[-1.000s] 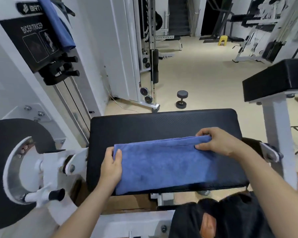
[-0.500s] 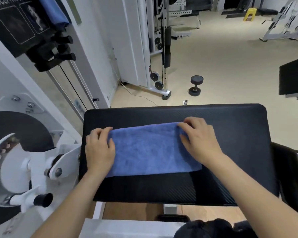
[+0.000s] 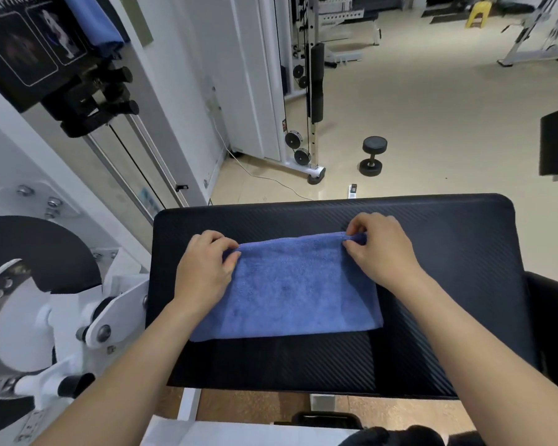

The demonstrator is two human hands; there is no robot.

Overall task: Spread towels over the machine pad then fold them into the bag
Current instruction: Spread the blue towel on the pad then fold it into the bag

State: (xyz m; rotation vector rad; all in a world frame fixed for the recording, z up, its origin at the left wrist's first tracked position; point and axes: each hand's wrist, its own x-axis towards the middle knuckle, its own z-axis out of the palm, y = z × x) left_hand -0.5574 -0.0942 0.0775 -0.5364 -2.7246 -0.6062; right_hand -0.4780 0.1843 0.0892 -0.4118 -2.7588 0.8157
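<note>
Folded towel lies lengthwise left-right across the pad, both hands pinching its far corners.

The blue towel lies flat on the black machine pad, left of the pad's centre. The left hand pinches the towel's far left corner, with the palm resting on the fabric. The right hand pinches the far right corner, which is bunched between thumb and fingers. A blue cloth hangs on the machine at upper left. A dumbbell stands on the floor beyond the pad
</note>
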